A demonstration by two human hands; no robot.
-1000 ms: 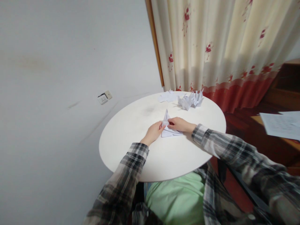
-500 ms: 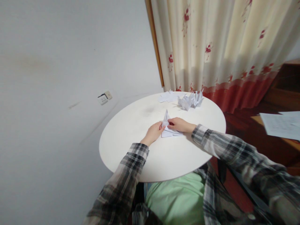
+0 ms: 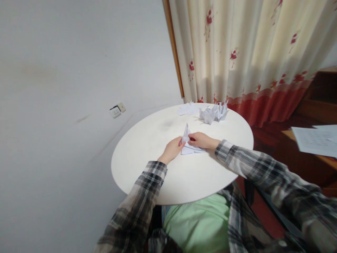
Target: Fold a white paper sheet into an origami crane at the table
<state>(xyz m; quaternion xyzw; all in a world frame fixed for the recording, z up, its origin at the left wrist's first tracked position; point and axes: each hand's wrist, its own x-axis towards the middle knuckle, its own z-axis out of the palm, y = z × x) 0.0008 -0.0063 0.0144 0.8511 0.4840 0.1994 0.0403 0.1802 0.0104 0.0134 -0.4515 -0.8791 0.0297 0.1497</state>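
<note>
Between my two hands is a folded piece of white paper (image 3: 186,132), its pointed tip directed away from me. My left hand (image 3: 172,148) pinches its left edge with thumb and fingers. From the other side, my right hand (image 3: 202,140) grips the right edge, thumb and fingers closed on it. Beneath the folded paper, more white paper (image 3: 190,151) lies on the round white table (image 3: 137,158). The fingertips partly cover the folds, so their exact shape is hidden.
Several folded paper cranes (image 3: 213,113) stand at the table's far right, beside some flat paper pieces (image 3: 188,108). A wall with a socket (image 3: 115,112) borders the left. Behind hangs a floral curtain (image 3: 237,52). Printed sheets (image 3: 314,140) lie on a wooden surface at right.
</note>
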